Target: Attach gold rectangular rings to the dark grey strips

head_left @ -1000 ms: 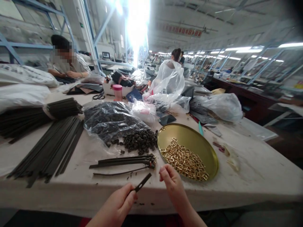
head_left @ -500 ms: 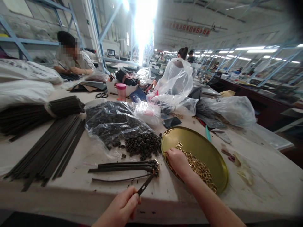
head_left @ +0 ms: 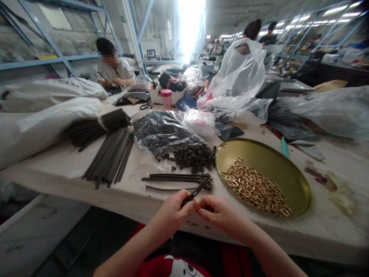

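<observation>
Worktable (head_left: pixel 69 169) with a pale, creased, stained covering extends across the workshop, its near edge overhung by the covering; blue metal racks (head_left: pixel 54 46) stand at the left, and ceiling tubes light the far end. A co-worker (head_left: pixel 117 71) sits beyond white sacks (head_left: pixel 63 109), whose surface is soft and wrinkled. Dark, flat, matte strips (head_left: pixel 111 154) lie fanned at the left, beside a banded bundle (head_left: pixel 108 119) of similar strips. Clear, glossy plastic film (head_left: pixel 170 129) covers a mound of small dark loops (head_left: pixel 194 157), part of which spills onto the table. A short row of straps (head_left: pixel 170 177) lies in front of the loops. At the right, a round, smooth, gold-coloured tray (head_left: pixel 276 161) carries a heap of rectangular, open-framed metal buckles (head_left: pixel 256 186). The left hand (head_left: pixel 174 207) pinches a dark strip with a slot (head_left: pixel 198 187) between thumb and fingers, above the table's near edge, its free end angled up toward the straps. The right hand (head_left: pixel 219 211) has its fingertips drawn together beside the left thumb; whether they grip anything cannot be told
</observation>
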The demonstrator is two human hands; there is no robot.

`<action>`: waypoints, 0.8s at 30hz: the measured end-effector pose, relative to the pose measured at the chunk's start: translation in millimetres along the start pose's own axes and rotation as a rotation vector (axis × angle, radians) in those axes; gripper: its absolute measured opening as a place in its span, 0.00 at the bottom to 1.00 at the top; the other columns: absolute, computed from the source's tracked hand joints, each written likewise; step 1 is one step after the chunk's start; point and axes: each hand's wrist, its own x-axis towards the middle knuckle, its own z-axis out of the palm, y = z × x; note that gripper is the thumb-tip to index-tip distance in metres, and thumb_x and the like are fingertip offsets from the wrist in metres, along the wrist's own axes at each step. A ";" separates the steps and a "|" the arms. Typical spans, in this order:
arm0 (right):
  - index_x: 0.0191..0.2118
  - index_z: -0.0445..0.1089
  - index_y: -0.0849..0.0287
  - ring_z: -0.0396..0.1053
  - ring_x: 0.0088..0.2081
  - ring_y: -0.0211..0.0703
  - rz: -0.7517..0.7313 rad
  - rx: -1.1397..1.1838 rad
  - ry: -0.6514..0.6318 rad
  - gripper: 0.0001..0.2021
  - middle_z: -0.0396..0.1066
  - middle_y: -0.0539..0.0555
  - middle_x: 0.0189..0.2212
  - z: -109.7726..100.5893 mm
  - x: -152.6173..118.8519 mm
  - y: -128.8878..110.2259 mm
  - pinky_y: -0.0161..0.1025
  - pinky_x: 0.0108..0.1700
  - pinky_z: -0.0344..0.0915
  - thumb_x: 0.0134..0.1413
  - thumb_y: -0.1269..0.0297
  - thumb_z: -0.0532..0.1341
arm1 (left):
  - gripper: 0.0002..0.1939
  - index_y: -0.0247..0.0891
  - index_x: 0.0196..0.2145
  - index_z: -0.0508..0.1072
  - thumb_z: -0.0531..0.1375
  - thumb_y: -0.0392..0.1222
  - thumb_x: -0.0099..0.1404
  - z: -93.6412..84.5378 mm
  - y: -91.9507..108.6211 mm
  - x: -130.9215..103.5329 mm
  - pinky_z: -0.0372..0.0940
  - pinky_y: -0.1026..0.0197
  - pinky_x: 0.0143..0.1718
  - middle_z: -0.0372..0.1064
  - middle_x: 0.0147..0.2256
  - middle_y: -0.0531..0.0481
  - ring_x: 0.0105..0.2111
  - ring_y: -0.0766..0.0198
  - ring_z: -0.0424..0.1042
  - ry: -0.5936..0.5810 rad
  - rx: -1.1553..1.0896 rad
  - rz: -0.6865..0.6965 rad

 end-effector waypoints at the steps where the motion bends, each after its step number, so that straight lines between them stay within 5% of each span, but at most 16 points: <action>1: 0.23 0.65 0.61 0.55 0.23 0.34 -0.003 0.002 -0.002 0.09 0.59 0.46 0.19 2.1 -0.5 1.3 0.32 0.24 0.50 0.50 0.65 0.55 | 0.09 0.36 0.29 0.64 0.51 0.44 0.60 0.6 0.0 -2.7 0.53 0.66 0.29 0.62 0.26 0.55 0.28 0.66 0.60 0.005 0.030 -0.002; 12: 0.30 0.66 0.60 0.59 0.22 0.34 0.018 0.798 0.254 0.15 0.64 0.47 0.22 31.1 -5.5 5.0 0.34 0.27 0.58 0.42 0.51 0.62 | 0.12 0.37 0.24 0.62 0.50 0.46 0.60 5.3 -1.8 -12.8 0.49 0.67 0.21 0.53 0.17 0.59 0.18 0.71 0.52 0.105 -0.271 -0.110; 18: 0.32 0.67 0.60 0.58 0.22 0.33 0.051 0.869 0.402 0.16 0.63 0.46 0.20 40.6 -1.4 4.1 0.33 0.27 0.57 0.39 0.53 0.65 | 0.11 0.36 0.25 0.62 0.52 0.46 0.59 6.4 -1.9 -13.4 0.49 0.68 0.21 0.56 0.19 0.59 0.18 0.72 0.51 0.041 -0.308 -0.145; 24: 0.29 0.66 0.60 0.57 0.22 0.33 0.036 0.912 0.307 0.14 0.62 0.46 0.18 48.9 2.2 10.8 0.32 0.27 0.54 0.47 0.53 0.60 | 0.12 0.35 0.25 0.63 0.52 0.47 0.59 9.5 -0.1 -10.0 0.52 0.67 0.24 0.56 0.19 0.58 0.20 0.71 0.54 0.070 -0.351 -0.122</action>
